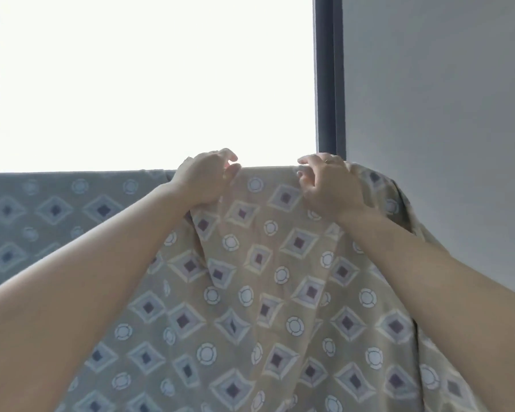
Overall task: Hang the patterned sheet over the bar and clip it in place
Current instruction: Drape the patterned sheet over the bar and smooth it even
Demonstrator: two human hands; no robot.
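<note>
On the far left we see the tan cotton sheet printed with diamonds and circles [265, 263] lying flat along a straight horizontal top edge, with a bright white window [152, 81] above it. Our left hand [204, 179] pinches a fold of the fabric at that top edge, fingers closed on it. Just beside it, our right hand [329, 182], wearing a ring, clutches the cloth too. Farther right stand a dark window frame [329, 75] and a plain grey wall [437, 99].
</note>
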